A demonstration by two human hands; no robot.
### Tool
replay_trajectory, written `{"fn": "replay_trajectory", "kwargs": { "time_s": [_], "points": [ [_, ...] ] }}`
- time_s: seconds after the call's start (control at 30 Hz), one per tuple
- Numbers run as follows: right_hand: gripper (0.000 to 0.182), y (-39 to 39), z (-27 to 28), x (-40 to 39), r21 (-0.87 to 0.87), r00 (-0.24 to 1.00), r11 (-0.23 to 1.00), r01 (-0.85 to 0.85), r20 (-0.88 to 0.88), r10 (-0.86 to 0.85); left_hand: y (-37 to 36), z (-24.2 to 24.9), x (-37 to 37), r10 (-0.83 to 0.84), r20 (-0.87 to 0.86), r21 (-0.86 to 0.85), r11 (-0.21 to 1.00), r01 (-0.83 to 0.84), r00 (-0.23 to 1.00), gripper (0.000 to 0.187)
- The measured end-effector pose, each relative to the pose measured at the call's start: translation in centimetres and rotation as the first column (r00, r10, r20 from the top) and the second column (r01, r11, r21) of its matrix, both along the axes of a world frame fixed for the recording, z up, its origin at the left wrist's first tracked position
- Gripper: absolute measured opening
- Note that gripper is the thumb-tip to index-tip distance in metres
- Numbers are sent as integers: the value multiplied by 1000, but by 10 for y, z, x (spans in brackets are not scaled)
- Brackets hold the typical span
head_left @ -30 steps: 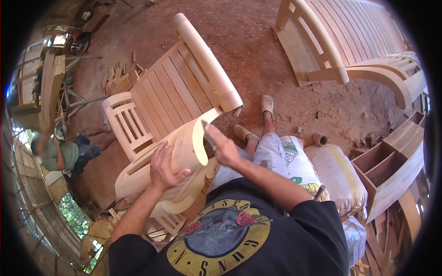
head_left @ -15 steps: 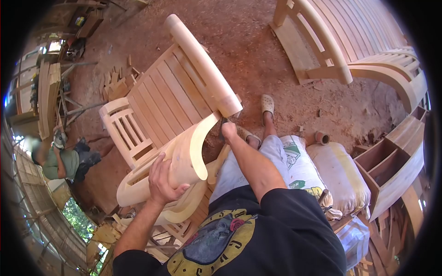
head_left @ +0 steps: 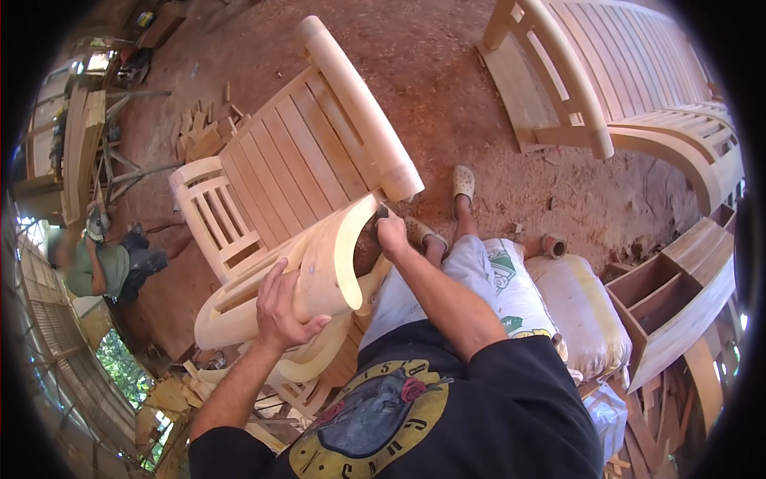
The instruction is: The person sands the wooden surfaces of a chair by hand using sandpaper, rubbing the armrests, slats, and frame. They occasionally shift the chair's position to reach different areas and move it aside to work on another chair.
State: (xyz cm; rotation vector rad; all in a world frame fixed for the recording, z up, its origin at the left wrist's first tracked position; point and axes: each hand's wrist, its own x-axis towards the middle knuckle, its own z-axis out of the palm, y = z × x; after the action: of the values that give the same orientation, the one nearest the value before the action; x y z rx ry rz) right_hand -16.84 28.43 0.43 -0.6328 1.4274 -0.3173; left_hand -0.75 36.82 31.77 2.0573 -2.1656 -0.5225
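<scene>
In the head view, a pale wooden slatted chair [head_left: 291,148] stands tilted before me, its broad curved rail [head_left: 323,267] toward my body. My left hand [head_left: 281,305] lies on that rail with the fingers stretched out and the thumb spread. My right hand [head_left: 390,233] is closed at the rail's upper curved end, near the thick rounded armrest [head_left: 363,112]. From the fist a small dark tool [head_left: 382,211] shows against the rail's edge; most of it is hidden by the fingers, and I cannot tell its kind.
A second slatted bench [head_left: 614,64] stands at upper right. Beside my legs lie filled sacks [head_left: 574,299] and a wooden shelf unit [head_left: 670,295]. At left a person [head_left: 100,267] in a green shirt holds a power tool [head_left: 97,223]. Wood offcuts [head_left: 203,136] lie on the dirt floor.
My right hand has shifted slightly left and down along the rail's curved edge, and less of the dark tool shows. The left hand stays on the rail. The view has moved a little.
</scene>
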Motion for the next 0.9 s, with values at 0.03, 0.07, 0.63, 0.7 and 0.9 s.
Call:
{"fn": "replay_trajectory", "kwargs": {
  "time_s": [0.03,0.07,0.63,0.7,0.9],
  "points": [
    [61,1,14,-5,2,999,1000,-6,37,6,1,0,0,-3,0,-1,1000,3,1000,96],
    [62,3,25,-8,3,997,1000,-13,76,13,1,0,0,-7,2,-4,1000,7,1000,95],
    [65,38,195,-92,-49,903,998,49,430,-23,1,3,-3,22,-11,23,1000,-21,1000,92],
    [64,39,150,-82,9,906,982,186,386,-175,3,0,-1,15,-9,15,1000,-15,1000,92],
    [55,0,134,-28,9,942,983,184,284,-178,2,2,-1,27,-24,18,999,-27,999,92]
  ]
}}
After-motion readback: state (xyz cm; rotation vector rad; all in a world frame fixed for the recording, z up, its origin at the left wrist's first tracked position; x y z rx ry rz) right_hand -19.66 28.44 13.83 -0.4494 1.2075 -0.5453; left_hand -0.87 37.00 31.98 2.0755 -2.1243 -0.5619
